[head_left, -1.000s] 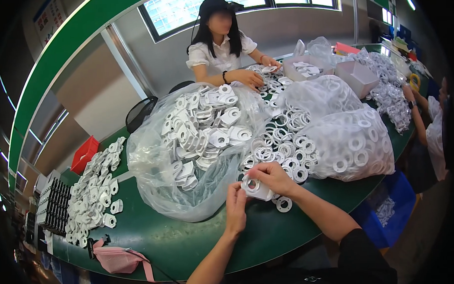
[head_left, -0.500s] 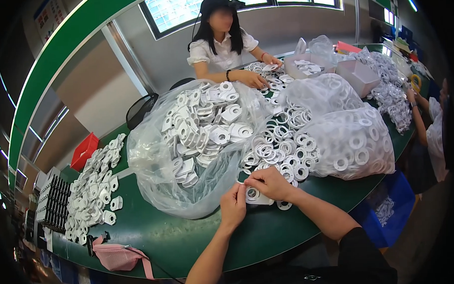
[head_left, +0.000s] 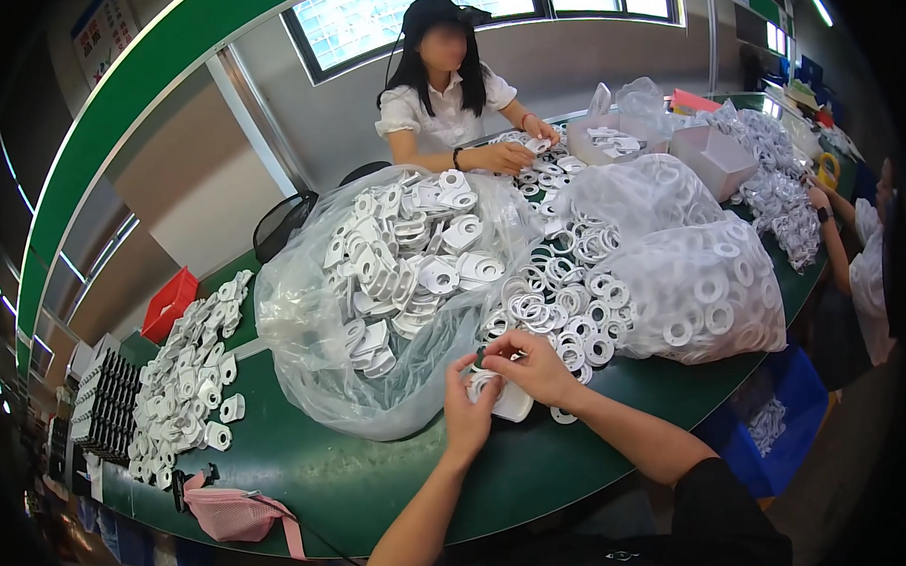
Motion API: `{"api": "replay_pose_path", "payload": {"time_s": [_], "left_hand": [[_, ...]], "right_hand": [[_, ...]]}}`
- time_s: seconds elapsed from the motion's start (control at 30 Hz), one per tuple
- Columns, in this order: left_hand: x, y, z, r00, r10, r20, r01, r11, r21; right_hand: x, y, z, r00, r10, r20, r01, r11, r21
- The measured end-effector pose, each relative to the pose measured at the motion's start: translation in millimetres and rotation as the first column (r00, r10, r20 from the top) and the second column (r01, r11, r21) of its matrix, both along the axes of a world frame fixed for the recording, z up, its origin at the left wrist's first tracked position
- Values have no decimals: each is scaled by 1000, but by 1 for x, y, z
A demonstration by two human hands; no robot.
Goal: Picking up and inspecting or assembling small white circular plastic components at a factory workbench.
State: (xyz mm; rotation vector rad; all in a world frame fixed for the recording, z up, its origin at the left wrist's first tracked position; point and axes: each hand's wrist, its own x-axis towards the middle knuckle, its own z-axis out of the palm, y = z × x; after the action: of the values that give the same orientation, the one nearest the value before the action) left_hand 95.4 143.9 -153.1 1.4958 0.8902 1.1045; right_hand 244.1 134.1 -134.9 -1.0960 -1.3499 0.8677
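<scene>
My left hand (head_left: 466,417) is closed around the rounded end of a white plastic piece (head_left: 514,403), its thumb and fingers beside the round opening. The flat end of the piece shows below my right hand (head_left: 538,368). That hand's thumb and fingers are bent into a pinch close to my left fingertips; what they hold is hidden. Just beyond my hands spreads a pile of loose white rings (head_left: 549,305). At the left of it, an open clear plastic bag (head_left: 378,415) contains many white pieces with round holes (head_left: 438,277).
A tied clear bag of rings (head_left: 708,284) lies on the right. Across the green table (head_left: 340,487) a co-worker (head_left: 452,113) handles white parts. More white pieces (head_left: 192,382), a red bin (head_left: 169,305) and a pink pouch (head_left: 237,515) sit left. A blue crate (head_left: 777,421) stands below the right edge.
My fingertips have come slightly apart and my left hand has turned, with the white piece tilting between my hands. The co-worker's hands have shifted a little over the parts.
</scene>
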Motion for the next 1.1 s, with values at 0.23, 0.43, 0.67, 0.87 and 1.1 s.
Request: {"api": "replay_pose_path", "payload": {"time_s": [0.23,0.43,0.67,0.87,1.1], "left_hand": [[-1,5,4,911,-65,408,182,950,-255],[0,1,0,959,-177,222,213,965,-154],[-10,12,2,979,-188,84,200,967,-161],[-24,20,23,984,-148,95,164,966,-199],[-129,81,57,663,352,661,-471,882,3]], "right_hand": [[0,1,5,982,56,-182,-78,990,-117],[2,0,-1,995,-56,-77,44,988,-149],[15,2,1,986,50,160,-38,996,-75],[22,5,13,995,50,89,-38,991,-132],[56,0,32,829,-142,541,157,987,20]]}}
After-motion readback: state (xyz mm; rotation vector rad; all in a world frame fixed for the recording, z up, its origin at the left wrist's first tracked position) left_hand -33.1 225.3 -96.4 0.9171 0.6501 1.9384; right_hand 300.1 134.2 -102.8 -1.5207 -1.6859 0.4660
